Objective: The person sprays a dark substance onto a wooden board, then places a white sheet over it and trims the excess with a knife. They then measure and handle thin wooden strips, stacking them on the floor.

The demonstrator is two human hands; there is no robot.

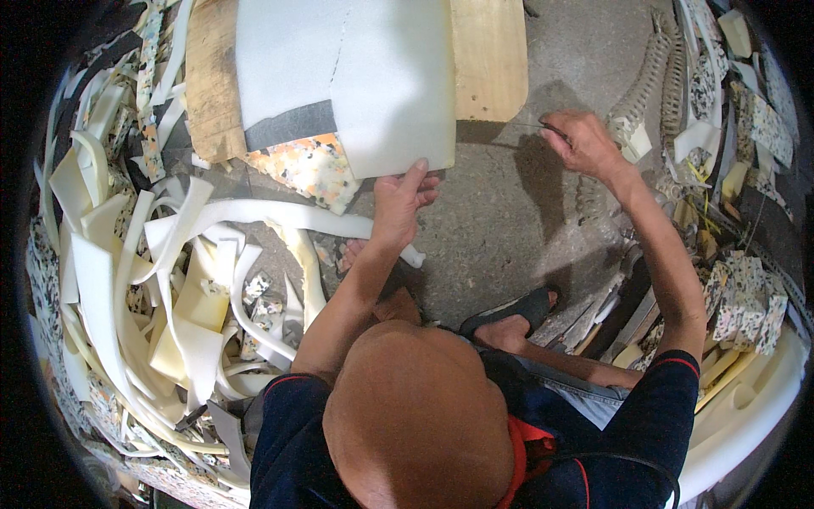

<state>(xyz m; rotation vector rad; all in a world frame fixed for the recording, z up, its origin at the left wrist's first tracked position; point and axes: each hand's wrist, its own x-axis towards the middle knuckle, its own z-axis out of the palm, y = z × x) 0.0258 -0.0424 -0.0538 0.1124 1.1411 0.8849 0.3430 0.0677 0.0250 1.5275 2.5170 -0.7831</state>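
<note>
A white foam sheet [381, 68] lies over a wooden board [492, 59], and its near right corner hangs past the board. My left hand [397, 202] is closed on the sheet's near edge, thumb on top and fingers curled below. Under the sheet show a dark grey foam piece [291, 125] and a speckled multicoloured foam piece [309, 170]. Off to the right, my right hand [585, 146] is closed round the dark handle of a thin knife [554, 131]. Its narrow blade seems to point left toward the board's near edge, though its tip is hard to make out.
White and cream foam offcuts [191, 297] pile up at the left, and one long strip [288, 216] reaches toward my left forearm. Speckled foam blocks [746, 301] and scraps line the right. A sandalled foot [513, 322] rests on the concrete floor [483, 220].
</note>
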